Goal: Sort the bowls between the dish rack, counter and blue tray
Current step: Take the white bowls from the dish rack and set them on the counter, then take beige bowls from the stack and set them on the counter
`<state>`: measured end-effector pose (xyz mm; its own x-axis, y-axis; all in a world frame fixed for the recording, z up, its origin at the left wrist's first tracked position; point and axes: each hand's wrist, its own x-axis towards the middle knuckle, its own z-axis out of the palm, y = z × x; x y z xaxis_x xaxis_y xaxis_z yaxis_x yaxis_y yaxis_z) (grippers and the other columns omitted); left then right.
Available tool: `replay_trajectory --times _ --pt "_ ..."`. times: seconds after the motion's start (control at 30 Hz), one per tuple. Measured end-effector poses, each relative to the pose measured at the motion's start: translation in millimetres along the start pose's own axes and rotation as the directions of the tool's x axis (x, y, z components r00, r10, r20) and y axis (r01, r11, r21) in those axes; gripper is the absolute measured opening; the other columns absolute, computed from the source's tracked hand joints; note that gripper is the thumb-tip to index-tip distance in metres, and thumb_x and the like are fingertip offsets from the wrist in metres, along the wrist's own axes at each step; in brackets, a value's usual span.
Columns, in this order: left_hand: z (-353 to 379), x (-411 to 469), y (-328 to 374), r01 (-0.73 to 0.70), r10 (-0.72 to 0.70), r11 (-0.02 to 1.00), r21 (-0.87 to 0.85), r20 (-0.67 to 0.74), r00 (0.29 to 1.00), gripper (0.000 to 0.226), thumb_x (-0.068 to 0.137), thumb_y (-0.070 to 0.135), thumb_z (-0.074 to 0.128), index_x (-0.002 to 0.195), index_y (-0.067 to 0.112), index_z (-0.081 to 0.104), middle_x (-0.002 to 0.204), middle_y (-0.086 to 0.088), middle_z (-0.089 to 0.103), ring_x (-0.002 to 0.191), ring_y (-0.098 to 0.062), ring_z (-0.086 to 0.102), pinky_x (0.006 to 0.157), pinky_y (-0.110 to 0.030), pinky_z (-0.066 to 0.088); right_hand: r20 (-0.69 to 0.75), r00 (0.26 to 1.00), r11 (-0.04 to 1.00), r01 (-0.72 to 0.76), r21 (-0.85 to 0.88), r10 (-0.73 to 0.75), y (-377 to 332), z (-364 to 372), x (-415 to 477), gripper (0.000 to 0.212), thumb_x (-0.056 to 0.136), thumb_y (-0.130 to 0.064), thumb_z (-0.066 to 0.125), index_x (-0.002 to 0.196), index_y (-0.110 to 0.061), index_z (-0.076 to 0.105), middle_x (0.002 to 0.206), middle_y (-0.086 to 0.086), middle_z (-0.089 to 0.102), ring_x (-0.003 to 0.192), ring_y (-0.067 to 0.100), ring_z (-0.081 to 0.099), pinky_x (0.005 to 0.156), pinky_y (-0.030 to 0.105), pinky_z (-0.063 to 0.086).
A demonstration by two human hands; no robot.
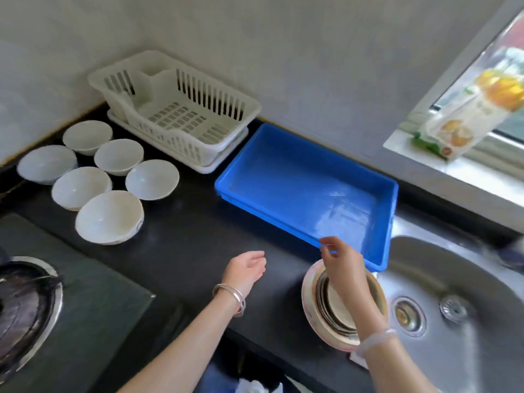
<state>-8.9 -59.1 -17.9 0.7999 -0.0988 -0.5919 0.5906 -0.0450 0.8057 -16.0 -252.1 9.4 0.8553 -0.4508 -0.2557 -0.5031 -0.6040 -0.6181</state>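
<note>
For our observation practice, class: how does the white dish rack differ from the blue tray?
Colour: the dish rack is white, the blue tray blue. Walls: the dish rack's are slotted, the blue tray's solid. Height: the dish rack stands taller, on a drip tray; the blue tray is shallow. Shared: both are rectangular plastic, sit on the black counter and hold nothing.

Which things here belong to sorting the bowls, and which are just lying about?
Job: six white bowls, stacked bowls, dish rack, blue tray, counter.
Lying about: stove burner, sink, packet on the windowsill.
</note>
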Motion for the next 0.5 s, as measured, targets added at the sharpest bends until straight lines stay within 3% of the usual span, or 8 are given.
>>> replay_trajectory --times 0.1,0.2,0.33,0.4,0.5 --pt "46 -11 0 -0.139 0.122 0.960 0.244 0.083 0.989 0.030 0.086 0.015 0.060 0.116 0.013 0.063 0.113 -0.004 0.068 0.095 -0.009 0.062 0.087 -0.018 0.047 -0.138 0.990 0.992 -0.026 -0.121 0.009 42 -29 -13 0.020 0.088 -0.015 0.058 0.104 -0.017 0.068 0.103 0.009 0.071 0.096 0.029 0.065 0.077 0.033 0.045" --pt "83 -19 3 -0.248 0.200 0.900 0.358 0.164 0.966 0.030 0.084 0.017 0.063 0.113 0.013 0.065 0.112 -0.002 0.069 0.090 -0.005 0.060 0.077 -0.007 0.044 -0.191 0.981 0.973 -0.071 -0.219 0.029 74 -45 -24 0.024 0.083 -0.015 0.065 0.106 -0.013 0.067 0.105 0.011 0.067 0.097 0.033 0.060 0.075 0.034 0.041" --pt "111 -24 2 -0.321 0.237 0.762 0.562 0.220 0.946 0.032 0.084 0.017 0.063 0.116 0.018 0.064 0.111 0.000 0.068 0.094 -0.009 0.062 0.083 -0.014 0.042 -0.187 0.977 0.969 -0.140 -0.202 0.102 96 -49 -32 0.014 0.080 -0.016 0.069 0.091 -0.011 0.063 0.093 0.009 0.066 0.079 0.027 0.056 0.062 0.028 0.031" --pt "116 -24 0 -0.344 0.263 0.702 0.623 0.222 0.939 0.034 0.084 0.017 0.062 0.117 0.020 0.063 0.106 -0.001 0.068 0.085 -0.009 0.058 0.081 -0.015 0.042 -0.218 0.971 0.972 -0.141 -0.190 0.098 99 -49 -34 0.012 0.078 -0.014 0.070 0.081 -0.011 0.060 0.084 0.008 0.066 0.069 0.023 0.048 0.059 0.029 0.029" --pt "119 -22 -1 -0.351 0.274 0.674 0.651 0.221 0.936 0.034 0.084 0.017 0.062 0.118 0.021 0.062 0.106 0.000 0.068 0.081 -0.007 0.054 0.079 -0.015 0.042 -0.254 0.963 0.974 -0.136 -0.182 0.087 99 -51 -34 0.009 0.079 -0.014 0.068 0.078 -0.012 0.059 0.079 0.007 0.068 0.071 0.029 0.056 0.058 0.029 0.028"
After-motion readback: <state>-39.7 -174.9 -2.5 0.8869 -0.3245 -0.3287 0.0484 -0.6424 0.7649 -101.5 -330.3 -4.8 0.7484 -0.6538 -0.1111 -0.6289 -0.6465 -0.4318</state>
